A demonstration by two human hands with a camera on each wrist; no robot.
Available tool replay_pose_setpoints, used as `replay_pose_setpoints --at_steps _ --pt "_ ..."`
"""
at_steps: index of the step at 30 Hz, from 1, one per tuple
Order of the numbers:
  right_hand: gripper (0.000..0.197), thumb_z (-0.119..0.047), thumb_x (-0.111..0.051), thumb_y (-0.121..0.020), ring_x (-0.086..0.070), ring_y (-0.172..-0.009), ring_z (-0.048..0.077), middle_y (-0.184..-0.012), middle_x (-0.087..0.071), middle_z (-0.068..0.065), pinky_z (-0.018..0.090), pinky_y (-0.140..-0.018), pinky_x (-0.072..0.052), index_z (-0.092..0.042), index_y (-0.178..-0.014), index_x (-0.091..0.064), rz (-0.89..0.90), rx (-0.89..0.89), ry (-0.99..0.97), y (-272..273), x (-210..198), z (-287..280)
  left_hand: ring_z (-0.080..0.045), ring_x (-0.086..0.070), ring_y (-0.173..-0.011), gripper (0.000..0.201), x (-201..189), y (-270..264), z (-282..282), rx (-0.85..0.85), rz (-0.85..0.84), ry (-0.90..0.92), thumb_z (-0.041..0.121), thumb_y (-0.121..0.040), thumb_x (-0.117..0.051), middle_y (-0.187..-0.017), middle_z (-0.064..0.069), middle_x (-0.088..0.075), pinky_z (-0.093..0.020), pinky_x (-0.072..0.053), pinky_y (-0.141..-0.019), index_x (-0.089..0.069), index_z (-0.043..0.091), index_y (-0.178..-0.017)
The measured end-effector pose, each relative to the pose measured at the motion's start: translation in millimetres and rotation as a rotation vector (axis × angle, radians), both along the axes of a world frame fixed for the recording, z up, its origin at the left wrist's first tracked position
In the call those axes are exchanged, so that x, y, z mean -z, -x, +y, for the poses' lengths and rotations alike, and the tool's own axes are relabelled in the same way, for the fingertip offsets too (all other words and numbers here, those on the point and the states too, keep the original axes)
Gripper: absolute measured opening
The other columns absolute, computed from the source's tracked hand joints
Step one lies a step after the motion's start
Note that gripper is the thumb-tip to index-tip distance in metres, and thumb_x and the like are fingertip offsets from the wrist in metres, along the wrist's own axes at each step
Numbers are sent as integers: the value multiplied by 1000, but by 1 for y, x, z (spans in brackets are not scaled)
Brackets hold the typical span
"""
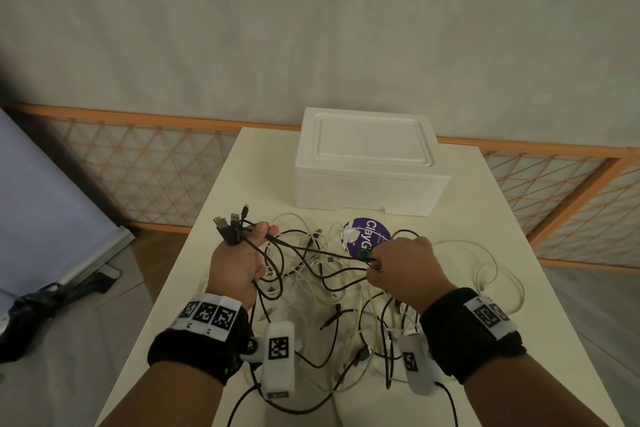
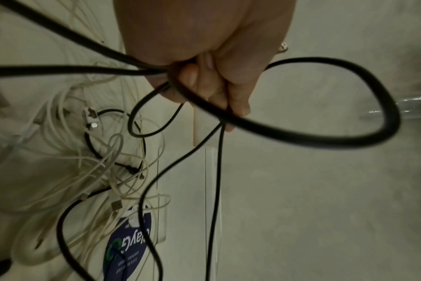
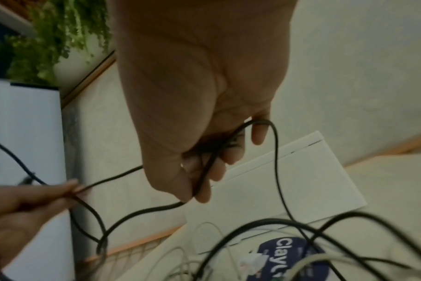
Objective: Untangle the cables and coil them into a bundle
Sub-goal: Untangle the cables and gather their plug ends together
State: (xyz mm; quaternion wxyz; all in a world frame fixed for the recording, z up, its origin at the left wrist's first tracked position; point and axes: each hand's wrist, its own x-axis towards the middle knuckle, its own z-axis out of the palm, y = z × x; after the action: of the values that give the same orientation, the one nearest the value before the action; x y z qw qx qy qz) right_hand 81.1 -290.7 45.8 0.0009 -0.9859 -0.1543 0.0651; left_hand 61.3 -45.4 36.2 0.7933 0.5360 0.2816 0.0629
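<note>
A tangle of black cables [image 1: 332, 274] and white cables [image 1: 311, 291] lies on the white table [image 1: 485, 218]. My left hand [image 1: 256, 243] is raised at the tangle's left and grips several black cable ends, whose USB plugs [image 1: 228, 224] stick up above the fist. The left wrist view has the left hand [image 2: 204, 85] curled round black strands [image 2: 324, 140] that loop out to the right. My right hand [image 1: 377, 264] pinches black strands pulled taut from the left hand. In the right wrist view the right hand [image 3: 204, 171] holds a thin black cable [image 3: 276, 171].
A closed white foam box [image 1: 370, 167] stands at the back of the table. A round purple label [image 1: 367, 236] lies just in front of it, partly under cables. A lattice screen [image 1: 138, 177] runs behind the table, and a dark bag [image 1: 34, 309] lies on the floor at left.
</note>
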Motion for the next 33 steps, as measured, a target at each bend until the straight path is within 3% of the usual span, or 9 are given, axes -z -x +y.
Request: replay_pose_setpoints --at_steps 6,11,13,15,19,22,24,30,33 --pt "20 -30 -51 -84 -57 -99 19 -102 -61 -5 38 -87 -37 -24 -100 -60 116 260 258 2 4 -34 -5 -24 -31 9 -3 -3 22 -99 -34 61 17 -89 -65 -96 -8 -73 -15 -23 -34 -64 14 -80" --pt "22 -30 -55 -84 -58 -95 19 -100 -61 -2 34 -86 -47 -24 -103 -65 -79 96 -322 -1 -20 0 -7 -23 -32 16 -4 -1 6 55 -65 -21 14 -86 -66 -98 -17 -65 -20 -22 -36 -65 17 -70" --pt "31 -27 -61 -83 -57 -103 17 -110 -62 -1 30 -91 -44 -21 -113 -63 -87 -74 -563 1 -27 33 -9 -23 -34 15 -3 0 -11 131 -45 -25 17 -80 -72 -86 -13 -57 -21 -23 -37 -60 15 -71" --pt "40 -28 -65 -82 -55 -108 19 -117 -61 2 33 -95 -44 -16 -120 -58 19 -201 -585 3 -21 61 -8 -24 -34 17 -5 2 -26 187 -34 -1 15 -81 -72 -54 -5 -47 -18 -23 -36 -58 9 -88" --pt "18 -24 -56 -91 -61 -88 26 -95 -65 10 41 -76 -49 -9 -102 -54 69 -137 -610 0 -7 71 -6 -20 -33 27 -7 5 -34 214 -23 -8 13 -82 -71 -41 6 -30 -16 -20 -35 -60 4 -105" --pt "15 -25 -52 -95 -58 -76 21 -88 -64 7 35 -67 -47 -12 -103 -54 116 -175 -628 5 -7 67 -8 -18 -35 37 -3 9 -24 214 -17 -18 20 -76 -75 -72 -9 -46 -18 -16 -37 -65 -4 -101" --pt "16 -30 -49 -97 -58 -72 17 -84 -62 0 33 -65 -47 -16 -103 -54 114 -161 -586 7 -11 59 -9 -17 -37 23 -3 12 -19 204 -14 -53 25 -79 -74 -90 -13 -47 -20 -14 -40 -74 4 -88" --pt "29 -44 -47 -95 -50 -67 11 -65 -48 -12 25 -59 -36 -27 -73 -52 159 -71 -456 6 -18 3 -3 -29 -30 17 4 11 -11 199 30 -188 21 -86 -69 -91 -18 -68 -18 -25 -38 -71 4 -85" --pt "33 -50 -47 -93 -53 -68 16 -65 -53 -8 32 -63 -45 -27 -72 -56 16 60 -385 8 -29 -21 0 -39 -29 20 10 13 -17 350 78 -330 24 -83 -72 -84 -20 -70 -15 -30 -35 -68 6 -75"
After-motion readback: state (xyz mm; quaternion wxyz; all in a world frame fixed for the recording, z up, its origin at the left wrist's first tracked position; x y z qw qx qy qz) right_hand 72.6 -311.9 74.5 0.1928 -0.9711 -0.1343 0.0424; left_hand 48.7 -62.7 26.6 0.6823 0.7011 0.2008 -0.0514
